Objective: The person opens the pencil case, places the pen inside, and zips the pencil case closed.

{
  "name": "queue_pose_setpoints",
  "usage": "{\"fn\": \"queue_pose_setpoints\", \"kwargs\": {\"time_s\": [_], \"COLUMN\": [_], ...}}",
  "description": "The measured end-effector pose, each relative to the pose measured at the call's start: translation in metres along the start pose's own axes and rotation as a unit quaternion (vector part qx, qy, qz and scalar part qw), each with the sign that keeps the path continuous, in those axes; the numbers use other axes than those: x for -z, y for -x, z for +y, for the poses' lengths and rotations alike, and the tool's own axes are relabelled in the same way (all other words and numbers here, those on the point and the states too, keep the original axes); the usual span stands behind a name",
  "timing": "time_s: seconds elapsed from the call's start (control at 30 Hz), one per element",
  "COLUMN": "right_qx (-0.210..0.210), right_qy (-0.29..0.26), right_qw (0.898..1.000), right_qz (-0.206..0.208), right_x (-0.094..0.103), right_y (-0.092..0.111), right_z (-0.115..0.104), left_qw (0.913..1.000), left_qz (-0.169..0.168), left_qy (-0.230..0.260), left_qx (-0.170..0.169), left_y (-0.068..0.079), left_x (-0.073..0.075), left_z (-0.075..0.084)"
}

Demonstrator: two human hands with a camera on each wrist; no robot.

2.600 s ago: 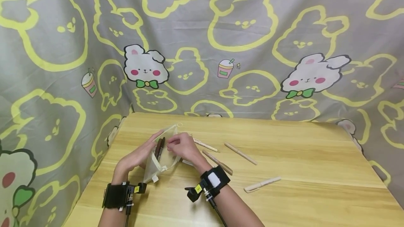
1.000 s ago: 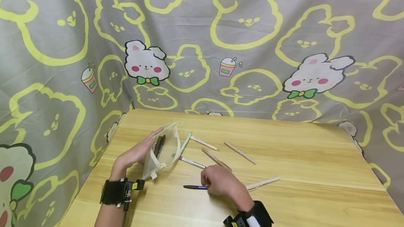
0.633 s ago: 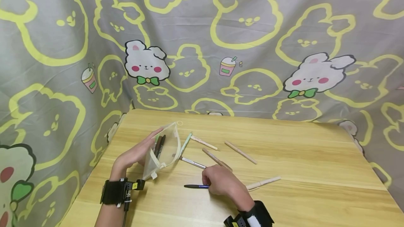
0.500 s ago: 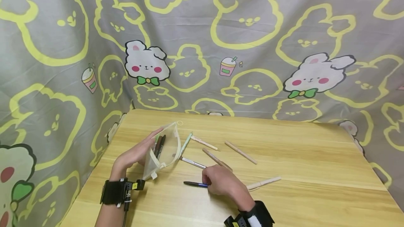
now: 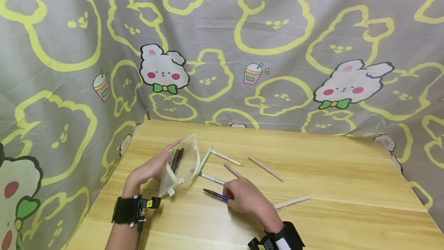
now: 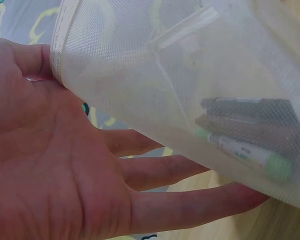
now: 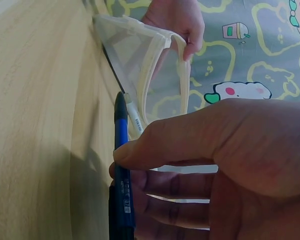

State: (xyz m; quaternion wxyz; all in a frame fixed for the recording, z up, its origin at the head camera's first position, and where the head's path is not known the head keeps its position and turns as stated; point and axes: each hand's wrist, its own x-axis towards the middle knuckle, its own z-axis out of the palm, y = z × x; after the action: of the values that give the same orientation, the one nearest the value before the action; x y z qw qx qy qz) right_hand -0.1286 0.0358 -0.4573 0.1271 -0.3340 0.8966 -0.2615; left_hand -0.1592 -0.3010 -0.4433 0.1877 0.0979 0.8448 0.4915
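My left hand [image 5: 149, 171] holds a translucent mesh pencil pouch [image 6: 130, 75] near its zippered edge, with the thumb at the rim and the other fingers stretched along its side. The pouch's mouth faces right, gaping. Through the mesh show several pens [image 6: 247, 117], dark ones and one with a green end. To the right, my right hand [image 5: 246, 198] pinches a blue pen [image 7: 122, 130] with a black tip between thumb and fingers. That tip points toward the pouch; the pen's rear end is partly hidden by the hand in the head view.
By the pouch's mouth lie a green pen [image 5: 206, 159], a silver pen [image 5: 212, 178] and a pale printed pen [image 5: 226, 157]. A brown pen [image 5: 234, 170] lies just beyond my right hand, beige pens [image 5: 265, 168] farther right. A patterned curtain [image 5: 215, 30] stands behind the wooden table [image 5: 347, 173].
My right hand has left the pouch's mouth, moved right and near, and gripped the blue pen. The pen has since shifted slightly away from me and tilted. My left hand stays at the pouch.
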Motion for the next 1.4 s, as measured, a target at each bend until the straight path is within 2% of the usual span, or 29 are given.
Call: {"fn": "queue_pose_setpoints", "kwargs": {"time_s": [0.4,0.57,0.8,1.03,1.2,1.4], "right_qx": [-0.002,-0.009,-0.023,-0.027,-0.017,-0.023], "right_qy": [-0.034,-0.056,-0.052,-0.07,-0.096,-0.127], "right_qw": [0.999,0.998,0.996,0.99,0.986,0.979], "right_qz": [0.018,0.028,0.072,0.12,0.136,0.159], "right_x": [0.0,0.001,0.001,-0.002,-0.003,0.001], "right_y": [-0.006,-0.006,-0.009,-0.024,-0.035,-0.055], "right_z": [-0.002,-0.002,-0.005,-0.011,-0.012,-0.02], "left_qw": [0.9998,1.0,1.0,1.0,0.9996,0.9996], "left_qz": [-0.001,-0.002,-0.002,0.005,0.005,0.005], "left_qy": [0.013,0.004,0.001,-0.003,-0.006,-0.008], "left_qx": [0.014,0.003,0.002,-0.006,-0.026,-0.027], "left_y": [-0.001,-0.001,0.0,0.0,-0.001,-0.002], "left_x": [0.0,-0.001,0.001,0.001,-0.001,-0.002], "left_z": [0.001,0.001,0.001,0.001,-0.003,-0.003]}}
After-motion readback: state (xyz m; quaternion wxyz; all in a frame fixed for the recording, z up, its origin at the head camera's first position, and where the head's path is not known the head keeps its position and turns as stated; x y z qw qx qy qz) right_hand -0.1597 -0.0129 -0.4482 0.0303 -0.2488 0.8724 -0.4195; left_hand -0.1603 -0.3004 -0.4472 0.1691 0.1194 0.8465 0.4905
